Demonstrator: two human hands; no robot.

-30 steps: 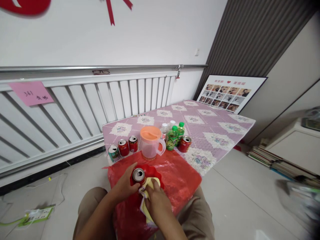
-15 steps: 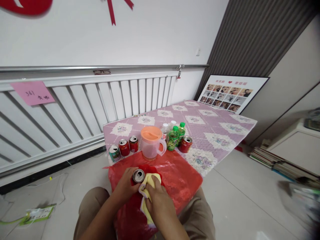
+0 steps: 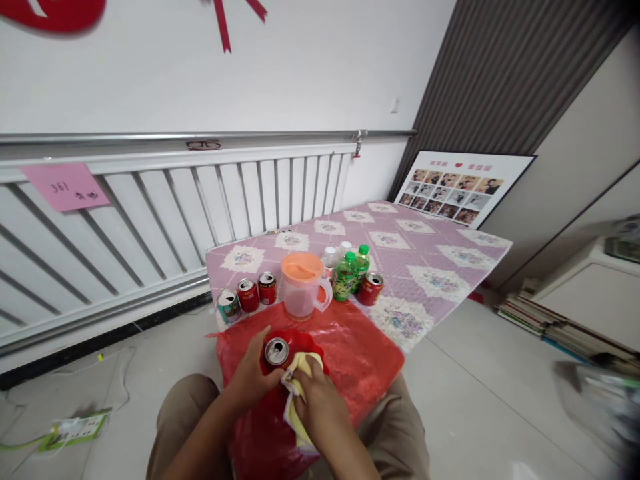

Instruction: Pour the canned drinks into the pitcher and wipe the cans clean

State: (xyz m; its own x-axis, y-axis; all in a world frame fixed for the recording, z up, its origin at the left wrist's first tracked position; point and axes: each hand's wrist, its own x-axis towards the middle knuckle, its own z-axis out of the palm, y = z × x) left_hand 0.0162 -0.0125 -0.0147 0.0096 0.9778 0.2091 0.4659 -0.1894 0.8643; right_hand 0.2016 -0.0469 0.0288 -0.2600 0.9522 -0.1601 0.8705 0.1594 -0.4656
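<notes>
My left hand (image 3: 254, 373) curves around the left side of an opened drink can (image 3: 277, 351), its thumb below the can and its forefinger lifted off beside the rim. The can stands in a red scalloped dish (image 3: 313, 341) on a red plastic sheet (image 3: 357, 353). My right hand (image 3: 320, 400) is closed on a yellow cloth (image 3: 299, 427) with a pale edge, just right of the can. Part of the cloth hangs down over the dish and sheet.
Behind the dish stands a clear pitcher (image 3: 300, 297) with an orange lid. Three cans (image 3: 248, 295) line up at its left. Green-capped bottles (image 3: 345, 277), white-capped bottles (image 3: 330, 256) and a red can (image 3: 371, 289) are at its right. A radiator (image 3: 175, 200) runs along the wall.
The forefinger of my left hand has lifted and spread away from the can's rim. My right hand and the cloth have shifted slightly down and right, a little away from the can.
</notes>
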